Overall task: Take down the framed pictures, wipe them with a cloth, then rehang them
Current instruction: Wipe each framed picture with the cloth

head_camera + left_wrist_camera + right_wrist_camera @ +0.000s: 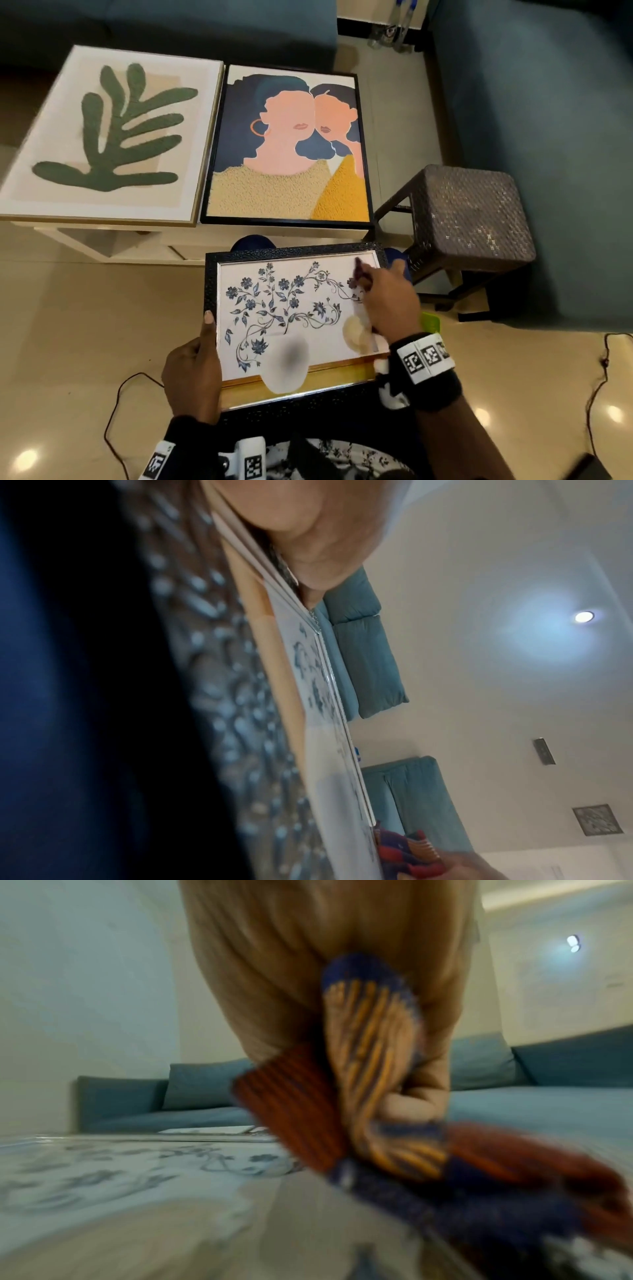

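Observation:
A black-framed picture of blue flowers [274, 298] lies tilted across my lap. My left hand [191, 370] grips its left edge, thumb on the frame's front; the same frame [240, 696] fills the left wrist view. My right hand [383, 301] presses a striped red, orange and blue cloth [373, 1096] against the glass at the picture's right side. The cloth [359, 270] mostly hides under the hand in the head view. Two more pictures lie flat on the low table: a green leaf picture [113, 133] and a black-framed picture of two faces [291, 147].
A white low table [102, 240] holds the two pictures. A brown woven stool [469, 212] stands right of it. Teal sofas [534, 102] run along the back and right. Black cables [596, 387] trail on the tiled floor on both sides.

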